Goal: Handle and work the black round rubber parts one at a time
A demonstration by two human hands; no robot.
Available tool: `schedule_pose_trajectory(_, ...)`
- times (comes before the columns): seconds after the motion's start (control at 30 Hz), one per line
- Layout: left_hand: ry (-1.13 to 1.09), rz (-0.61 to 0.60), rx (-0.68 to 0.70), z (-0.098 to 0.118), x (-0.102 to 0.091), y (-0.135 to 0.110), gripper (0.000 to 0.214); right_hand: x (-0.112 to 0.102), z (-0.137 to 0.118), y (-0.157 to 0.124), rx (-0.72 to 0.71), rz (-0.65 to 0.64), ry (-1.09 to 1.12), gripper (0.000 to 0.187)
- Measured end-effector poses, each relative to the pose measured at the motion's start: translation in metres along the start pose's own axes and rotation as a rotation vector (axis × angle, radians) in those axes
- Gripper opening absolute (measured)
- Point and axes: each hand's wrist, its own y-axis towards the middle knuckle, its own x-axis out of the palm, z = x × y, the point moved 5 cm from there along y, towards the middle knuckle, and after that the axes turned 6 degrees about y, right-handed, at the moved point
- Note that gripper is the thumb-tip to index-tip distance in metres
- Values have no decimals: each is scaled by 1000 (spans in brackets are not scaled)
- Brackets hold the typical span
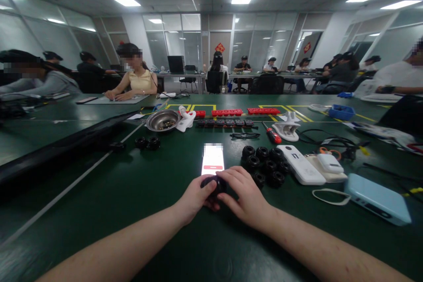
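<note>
My left hand (193,198) is closed round a black round wheel-like part (218,185), with the thumb laid across its top. From the other side my right hand (246,196) grips the same part, fingers bent over its far and right edges. The fingers cover much of it, so its details cannot be made out. Just beyond the hands lies a phone (213,158) with a bright screen. A cluster of several similar black wheel-like parts (264,165) sits right of the phone. Two more black parts (147,142) rest at the left.
A metal bowl (162,120) holding small pieces, red trays (227,112), a dark strip of parts (225,124) and a screwdriver (272,134) lie farther back. To the right are a white power bank (300,165) and a light-blue box (378,198). People sit at surrounding tables.
</note>
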Motion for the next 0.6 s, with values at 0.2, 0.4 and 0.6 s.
schedule_pose_trajectory(0.2,-14,48,6,2,-2,-1,55,-3,-1,-1,-4,21,-3,53)
schedule_pose_trajectory(0.4,20,15,10,1,-1,-2,55,-1,3,0,30,17,-9,33)
schedule_pose_trajectory(0.6,-30,5,27,-1,-1,0,49,-2,-3,0,-54,-17,20,45)
